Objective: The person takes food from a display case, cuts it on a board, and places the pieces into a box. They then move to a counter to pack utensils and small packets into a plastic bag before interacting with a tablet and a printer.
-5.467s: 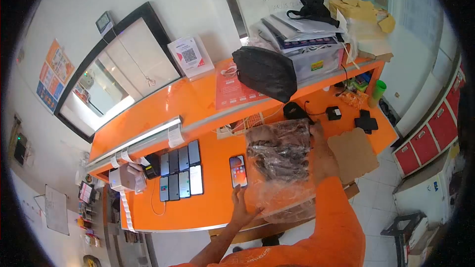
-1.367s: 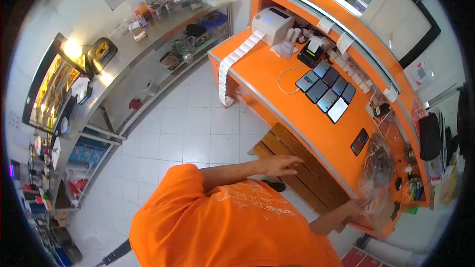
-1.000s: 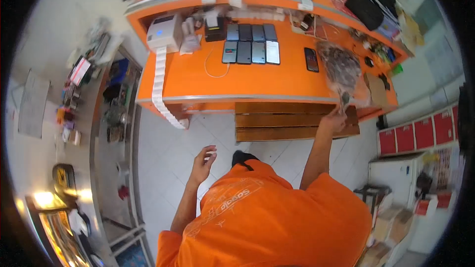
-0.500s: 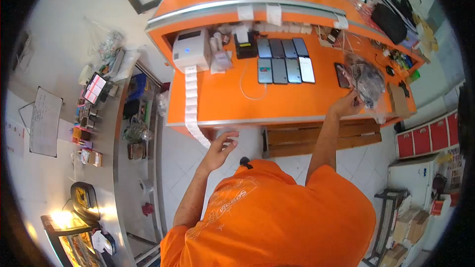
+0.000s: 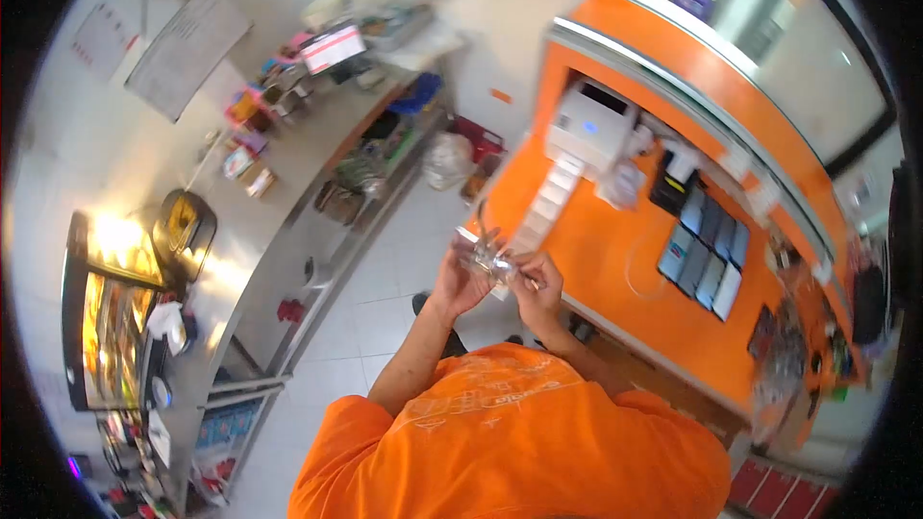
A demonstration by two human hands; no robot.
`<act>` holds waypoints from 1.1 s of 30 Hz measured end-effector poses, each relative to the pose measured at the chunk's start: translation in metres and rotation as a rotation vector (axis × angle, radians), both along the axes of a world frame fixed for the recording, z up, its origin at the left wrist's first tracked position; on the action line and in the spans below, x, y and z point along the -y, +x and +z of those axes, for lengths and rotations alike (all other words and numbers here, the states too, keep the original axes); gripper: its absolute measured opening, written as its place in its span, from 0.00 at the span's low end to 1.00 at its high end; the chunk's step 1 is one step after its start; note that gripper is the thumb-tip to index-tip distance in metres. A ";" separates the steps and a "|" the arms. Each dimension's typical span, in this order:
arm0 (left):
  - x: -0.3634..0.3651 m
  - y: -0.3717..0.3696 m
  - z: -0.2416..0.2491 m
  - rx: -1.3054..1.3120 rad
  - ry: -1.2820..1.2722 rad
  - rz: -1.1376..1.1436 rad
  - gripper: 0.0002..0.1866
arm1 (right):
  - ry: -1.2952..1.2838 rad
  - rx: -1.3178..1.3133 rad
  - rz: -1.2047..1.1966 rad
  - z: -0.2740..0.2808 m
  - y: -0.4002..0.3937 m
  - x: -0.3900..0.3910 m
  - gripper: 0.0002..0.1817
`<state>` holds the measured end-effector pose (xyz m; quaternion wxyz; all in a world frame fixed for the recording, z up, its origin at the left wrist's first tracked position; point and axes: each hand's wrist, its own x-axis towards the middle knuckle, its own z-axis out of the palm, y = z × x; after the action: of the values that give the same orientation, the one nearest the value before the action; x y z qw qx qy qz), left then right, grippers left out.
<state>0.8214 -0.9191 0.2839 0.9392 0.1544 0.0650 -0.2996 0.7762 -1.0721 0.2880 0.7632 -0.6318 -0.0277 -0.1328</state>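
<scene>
My left hand (image 5: 455,281) and my right hand (image 5: 541,290) are raised together in front of my chest. Between them they hold a small crumpled clear plastic bag (image 5: 488,258). What it contains is too blurred to tell. Behind the hands runs the orange counter (image 5: 615,279). A large clear bag of dark goods (image 5: 779,375) lies at the counter's far right end, away from both hands.
A white label printer (image 5: 591,125) with a strip of labels (image 5: 538,207) hangs over the counter edge. Several phones (image 5: 707,252) lie in rows. A steel shelf unit (image 5: 317,192) with clutter runs along the left wall. White tiled floor lies between.
My right hand has left the large bag on the counter. Both hands have come together on a small clear plastic bag. The view has swung left toward the shelves.
</scene>
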 end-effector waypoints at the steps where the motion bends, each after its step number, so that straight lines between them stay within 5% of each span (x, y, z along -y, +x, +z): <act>1: -0.025 0.011 -0.029 0.027 0.019 0.075 0.35 | 0.017 -0.025 0.107 -0.005 0.011 -0.014 0.10; 3: -0.065 0.021 -0.025 -0.079 0.111 0.246 0.22 | 0.049 -0.074 0.298 -0.012 0.034 -0.041 0.09; 6: -0.120 0.039 -0.020 -0.154 0.215 0.448 0.17 | 0.088 -0.142 0.483 -0.031 0.078 -0.091 0.09; 11: -0.259 0.092 -0.044 0.007 0.265 0.701 0.14 | 0.023 -0.290 0.755 -0.026 0.161 -0.205 0.14; 15: -0.351 0.136 0.001 -0.109 0.445 0.957 0.12 | -0.029 -0.194 0.926 -0.034 0.228 -0.297 0.14; 18: -0.428 0.157 0.002 -0.097 0.481 0.937 0.10 | 0.171 -0.389 0.805 -0.036 0.281 -0.342 0.15; 20: -0.449 0.166 0.003 -0.123 0.538 0.827 0.10 | 0.281 -0.484 0.524 -0.010 0.322 -0.351 0.16; 26: -0.433 0.186 -0.040 -0.220 0.509 0.444 0.10 | 0.106 -0.378 0.041 -0.031 0.550 -0.340 0.17; 30: -0.451 0.236 -0.050 -0.187 0.546 0.427 0.08 | -0.468 -0.003 -0.144 -0.118 0.751 -0.331 0.17; 33: -0.476 0.294 -0.024 -0.216 0.595 0.511 0.08 | -0.622 -0.107 -0.194 -0.116 0.832 -0.358 0.21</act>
<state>1.1154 -0.4436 0.2603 0.8856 0.3660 0.2834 -0.0391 1.6082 -0.7138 0.1719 0.5178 -0.8403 0.0333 -0.1568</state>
